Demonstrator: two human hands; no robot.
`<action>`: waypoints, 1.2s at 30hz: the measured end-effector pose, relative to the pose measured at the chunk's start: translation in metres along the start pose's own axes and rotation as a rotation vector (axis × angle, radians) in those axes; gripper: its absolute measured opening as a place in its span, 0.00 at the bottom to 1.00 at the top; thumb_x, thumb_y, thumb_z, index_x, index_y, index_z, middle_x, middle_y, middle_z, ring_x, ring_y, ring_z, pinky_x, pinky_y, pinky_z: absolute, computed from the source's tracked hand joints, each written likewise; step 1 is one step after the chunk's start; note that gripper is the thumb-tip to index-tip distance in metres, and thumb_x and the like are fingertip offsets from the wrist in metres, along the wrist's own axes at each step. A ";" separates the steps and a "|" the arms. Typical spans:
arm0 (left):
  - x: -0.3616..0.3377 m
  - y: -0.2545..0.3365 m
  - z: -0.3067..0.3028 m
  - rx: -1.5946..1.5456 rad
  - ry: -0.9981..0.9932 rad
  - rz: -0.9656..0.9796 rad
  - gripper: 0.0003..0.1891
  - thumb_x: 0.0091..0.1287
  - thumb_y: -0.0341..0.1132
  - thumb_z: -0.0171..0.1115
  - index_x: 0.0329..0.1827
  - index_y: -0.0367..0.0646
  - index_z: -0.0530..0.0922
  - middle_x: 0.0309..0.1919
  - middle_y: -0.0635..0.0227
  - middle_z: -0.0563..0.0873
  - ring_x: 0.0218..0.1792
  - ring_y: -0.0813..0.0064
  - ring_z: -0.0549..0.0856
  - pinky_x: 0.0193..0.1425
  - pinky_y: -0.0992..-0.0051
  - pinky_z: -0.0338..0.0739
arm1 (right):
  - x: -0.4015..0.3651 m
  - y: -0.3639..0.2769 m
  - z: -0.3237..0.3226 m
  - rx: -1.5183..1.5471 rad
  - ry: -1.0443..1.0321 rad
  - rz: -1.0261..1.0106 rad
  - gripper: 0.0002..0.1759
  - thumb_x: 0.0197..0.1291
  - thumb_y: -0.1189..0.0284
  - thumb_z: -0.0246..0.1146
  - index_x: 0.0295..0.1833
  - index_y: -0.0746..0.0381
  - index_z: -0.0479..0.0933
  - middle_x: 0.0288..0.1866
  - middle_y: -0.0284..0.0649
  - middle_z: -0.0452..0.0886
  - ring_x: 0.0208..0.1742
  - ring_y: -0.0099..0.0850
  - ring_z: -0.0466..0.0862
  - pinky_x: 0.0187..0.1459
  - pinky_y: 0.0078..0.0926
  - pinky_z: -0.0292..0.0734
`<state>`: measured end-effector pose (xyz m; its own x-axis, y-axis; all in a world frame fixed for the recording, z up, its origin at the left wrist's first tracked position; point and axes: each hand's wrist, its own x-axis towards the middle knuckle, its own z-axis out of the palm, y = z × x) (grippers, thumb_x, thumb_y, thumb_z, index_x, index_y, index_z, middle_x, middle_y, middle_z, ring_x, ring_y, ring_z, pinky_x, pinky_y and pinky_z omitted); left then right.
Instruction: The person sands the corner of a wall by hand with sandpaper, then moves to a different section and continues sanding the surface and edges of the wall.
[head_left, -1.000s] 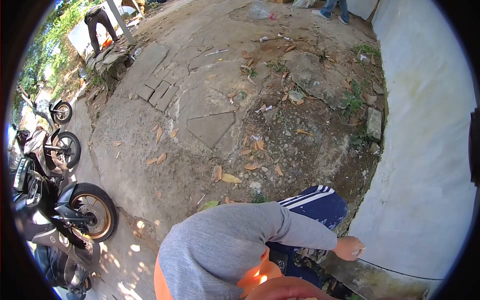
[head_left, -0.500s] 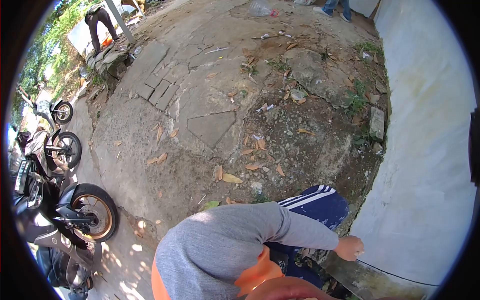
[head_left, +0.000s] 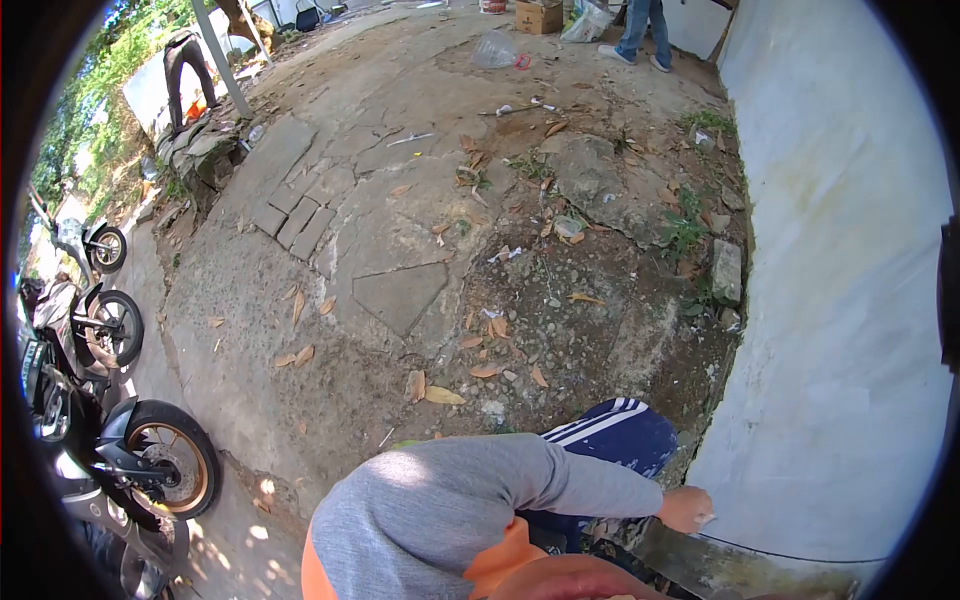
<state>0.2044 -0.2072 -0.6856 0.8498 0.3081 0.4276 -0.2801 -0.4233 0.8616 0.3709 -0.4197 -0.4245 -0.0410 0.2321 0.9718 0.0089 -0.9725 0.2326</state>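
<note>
My left hand (head_left: 687, 510) reaches out from a grey sleeve (head_left: 600, 482) at the lower right, close to the foot of the pale wall (head_left: 820, 330). Its fingers are curled together; whatever lies between them is too small to make out. A thin dark line (head_left: 790, 552) runs rightward from beside the hand along the wall's bottom. Below it is a concrete ledge (head_left: 720, 565). A bent knee in blue fabric with white stripes (head_left: 625, 440) shows just above the forearm. My right hand is out of sight.
Parked motorcycles (head_left: 165, 460) line the left side. Cracked ground with dry leaves (head_left: 443, 396) and a loose block (head_left: 727, 272) lies ahead. Farther off are a clear plastic bottle (head_left: 493, 50), a cardboard box (head_left: 539, 16), a person's legs (head_left: 645, 30) and a bending person (head_left: 188, 75).
The view has tilted up slightly, so the box and bag at the top now show more. My left hand stays low by the wall, its fingers still curled.
</note>
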 end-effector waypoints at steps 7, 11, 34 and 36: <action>0.007 0.010 -0.008 -0.012 0.027 0.042 0.10 0.57 0.35 0.58 0.24 0.37 0.72 0.24 0.47 0.77 0.31 0.42 0.78 0.35 0.50 0.68 | 0.007 -0.016 -0.058 0.007 -0.012 -0.133 0.20 0.74 0.56 0.53 0.62 0.55 0.78 0.63 0.39 0.78 0.61 0.39 0.77 0.59 0.45 0.69; 0.014 0.011 -0.015 0.003 -0.115 -0.021 0.10 0.59 0.35 0.56 0.26 0.36 0.74 0.26 0.46 0.78 0.32 0.41 0.78 0.37 0.49 0.69 | -0.016 0.021 -0.019 -0.139 -0.205 -0.122 0.25 0.74 0.58 0.55 0.69 0.59 0.74 0.72 0.33 0.76 0.69 0.29 0.75 0.70 0.39 0.64; 0.018 -0.006 -0.030 0.020 -0.126 0.009 0.10 0.57 0.35 0.58 0.27 0.36 0.71 0.25 0.47 0.76 0.32 0.42 0.77 0.36 0.51 0.68 | -0.020 0.015 -0.044 -0.076 -0.688 0.061 0.27 0.63 0.73 0.57 0.69 0.57 0.75 0.77 0.34 0.70 0.77 0.34 0.68 0.79 0.46 0.54; 0.016 -0.005 -0.034 0.037 -0.088 0.010 0.10 0.57 0.35 0.58 0.26 0.36 0.71 0.25 0.47 0.76 0.32 0.42 0.77 0.37 0.51 0.68 | -0.033 0.020 -0.039 0.015 -0.495 0.042 0.23 0.64 0.69 0.60 0.65 0.58 0.78 0.75 0.36 0.72 0.76 0.35 0.69 0.79 0.49 0.52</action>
<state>0.2043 -0.1709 -0.6734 0.8837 0.2281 0.4086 -0.2730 -0.4579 0.8461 0.3338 -0.4476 -0.4534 0.4389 0.1766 0.8810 0.0148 -0.9818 0.1895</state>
